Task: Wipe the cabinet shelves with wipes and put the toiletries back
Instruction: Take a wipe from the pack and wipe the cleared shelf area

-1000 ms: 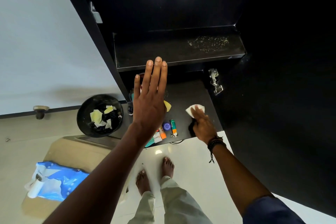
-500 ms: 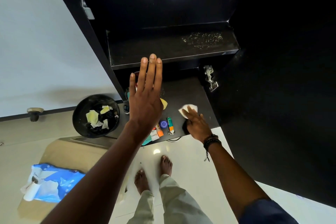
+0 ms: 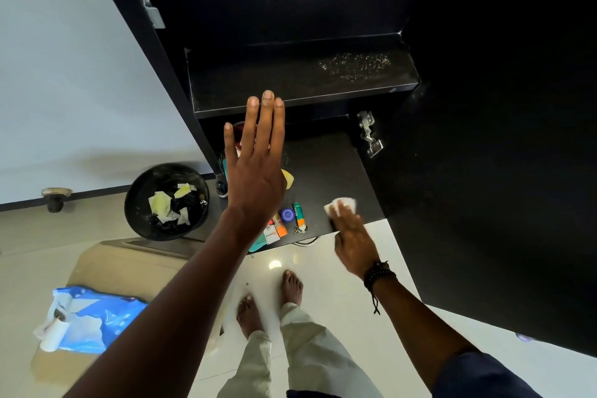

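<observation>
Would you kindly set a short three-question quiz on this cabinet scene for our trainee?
1. True or false: the right hand presses a wipe on the lower shelf.
2. Which hand is raised, fingers straight, holding nothing? A. left hand B. right hand C. neither
3. Fill in: the patch of pale specks lies on the ____ shelf.
Key: 1 true; 2 A; 3 upper shelf.
</observation>
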{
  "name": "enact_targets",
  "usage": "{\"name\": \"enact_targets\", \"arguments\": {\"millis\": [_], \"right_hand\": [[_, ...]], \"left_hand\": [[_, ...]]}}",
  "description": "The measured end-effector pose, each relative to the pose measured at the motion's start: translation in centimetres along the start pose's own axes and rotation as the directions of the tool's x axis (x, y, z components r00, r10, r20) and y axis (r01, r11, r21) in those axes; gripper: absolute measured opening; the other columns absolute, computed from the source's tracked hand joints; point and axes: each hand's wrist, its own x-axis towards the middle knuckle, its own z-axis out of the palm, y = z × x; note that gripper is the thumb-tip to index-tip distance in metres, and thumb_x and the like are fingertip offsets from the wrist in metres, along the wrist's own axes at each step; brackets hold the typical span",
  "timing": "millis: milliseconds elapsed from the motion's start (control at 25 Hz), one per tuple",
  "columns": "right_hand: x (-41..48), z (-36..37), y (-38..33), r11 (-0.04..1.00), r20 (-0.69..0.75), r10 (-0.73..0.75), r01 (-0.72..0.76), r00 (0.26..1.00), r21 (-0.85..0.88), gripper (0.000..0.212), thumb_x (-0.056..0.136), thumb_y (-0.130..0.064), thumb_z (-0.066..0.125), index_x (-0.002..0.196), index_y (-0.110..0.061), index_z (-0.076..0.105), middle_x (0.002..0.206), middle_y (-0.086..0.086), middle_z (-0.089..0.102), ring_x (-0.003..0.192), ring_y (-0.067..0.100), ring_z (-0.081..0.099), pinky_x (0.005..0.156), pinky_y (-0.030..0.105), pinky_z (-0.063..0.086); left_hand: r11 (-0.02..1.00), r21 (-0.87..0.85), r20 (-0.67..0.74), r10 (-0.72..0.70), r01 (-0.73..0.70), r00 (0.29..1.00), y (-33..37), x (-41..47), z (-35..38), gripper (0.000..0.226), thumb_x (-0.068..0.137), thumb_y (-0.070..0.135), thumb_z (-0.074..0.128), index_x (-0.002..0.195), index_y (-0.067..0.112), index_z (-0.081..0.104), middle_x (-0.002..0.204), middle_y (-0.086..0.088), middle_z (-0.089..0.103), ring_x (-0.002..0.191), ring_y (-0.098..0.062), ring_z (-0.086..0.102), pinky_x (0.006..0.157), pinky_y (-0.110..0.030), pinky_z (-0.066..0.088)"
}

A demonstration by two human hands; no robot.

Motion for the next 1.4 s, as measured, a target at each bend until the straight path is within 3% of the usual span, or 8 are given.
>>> {"name": "enact_targets", "arguments": {"millis": [560,680,840,960,1040,1200,1320,1400], "right_hand": [[-1.6,2.0,-1.5,0.990,-0.029,-0.087,0.084,0.996,-0.111,0.057,0.088,-0.016,0.025,0.144,-0.013,0.038,0.149,0.011,0.040,0.137,0.034,0.039,0.106,0.052,0.040],[1.2,0.2,0.2,0.971,-0.128,0.240,-0.234,0.962,0.059,0.059,0.088,-0.019,0.023,0.139,0.001,0.043,0.144,0.021,0.043,0.132,0.043,0.042,0.102,0.061,0.040],[4.7,-1.1,0.8,1.000,-0.095,-0.022,0.022,0.995,0.003,0.057,0.091,-0.023,0.030,0.146,-0.007,0.033,0.148,0.016,0.040,0.139,0.034,0.035,0.116,0.049,0.024],[8.9,-1.9,0.7,0.992,-0.094,0.124,-0.122,0.988,0.029,0.058,0.093,-0.012,0.041,0.149,-0.007,0.026,0.153,0.015,0.032,0.143,0.032,0.029,0.120,0.044,0.018],[10.3,-1.6,-0.5,0.995,0.028,-0.103,0.103,0.994,-0.004,0.056,0.095,-0.015,0.039,0.149,-0.014,0.027,0.157,0.011,0.024,0.146,0.027,0.020,0.121,0.040,0.012],[13.2,-1.4,-2.5,0.995,-0.009,-0.089,0.089,0.996,0.048,0.054,0.095,-0.011,0.037,0.148,-0.015,0.030,0.157,0.009,0.023,0.147,0.027,0.019,0.119,0.049,0.014],[13.5,-0.9,-3.0,0.945,0.071,-0.328,0.328,0.942,0.022,0.057,0.091,-0.006,0.041,0.147,-0.018,0.034,0.156,0.007,0.026,0.146,0.024,0.021,0.119,0.048,0.013],[14.7,-1.5,-2.0,0.994,-0.016,-0.095,0.096,0.995,0.048,0.057,0.091,-0.011,0.039,0.148,-0.019,0.032,0.157,0.005,0.025,0.146,0.023,0.020,0.119,0.049,0.012]], "left_hand": [[1.000,0.029,-0.014,0.004,-0.004,1.000,-0.3,0.1,0.4,0.083,0.086,0.023,0.059,0.152,0.013,0.010,0.160,-0.008,0.007,0.148,-0.027,0.001,0.111,-0.065,0.014],[0.999,0.037,-0.018,0.031,-0.030,0.999,-0.7,0.2,0.2,0.082,0.087,0.023,0.057,0.152,0.015,0.008,0.160,-0.007,0.007,0.148,-0.026,0.001,0.110,-0.068,0.012],[0.999,0.042,-0.017,0.035,-0.035,0.999,-0.9,0.2,0.3,0.081,0.088,0.020,0.057,0.152,0.016,0.008,0.161,-0.006,0.007,0.148,-0.026,0.001,0.110,-0.068,0.011],[0.997,0.070,0.006,0.037,-0.037,0.999,-0.8,0.2,-0.1,0.082,0.087,0.021,0.055,0.153,0.017,0.006,0.161,-0.005,0.004,0.148,-0.025,-0.002,0.109,-0.070,0.008],[0.996,0.083,0.006,0.035,-0.035,0.999,-0.8,0.1,-0.1,0.087,0.084,0.016,0.058,0.153,0.017,0.004,0.161,-0.004,0.002,0.148,-0.023,-0.004,0.108,-0.070,0.008],[0.995,0.096,0.007,0.037,-0.038,0.999,-0.8,0.1,-0.3,0.091,0.082,0.011,0.059,0.153,0.017,0.003,0.161,-0.003,0.001,0.148,-0.023,-0.005,0.108,-0.071,0.008],[0.995,0.092,0.015,0.032,-0.033,0.999,-1.0,0.2,-0.3,0.093,0.081,0.013,0.061,0.153,0.017,0.003,0.161,-0.003,0.001,0.148,-0.022,-0.005,0.108,-0.071,0.008],[0.994,0.102,0.024,0.037,-0.039,0.999,-1.1,0.1,-0.3,0.093,0.081,0.015,0.062,0.153,0.017,0.003,0.161,-0.003,0.001,0.148,-0.022,-0.006,0.108,-0.071,0.008]]}}
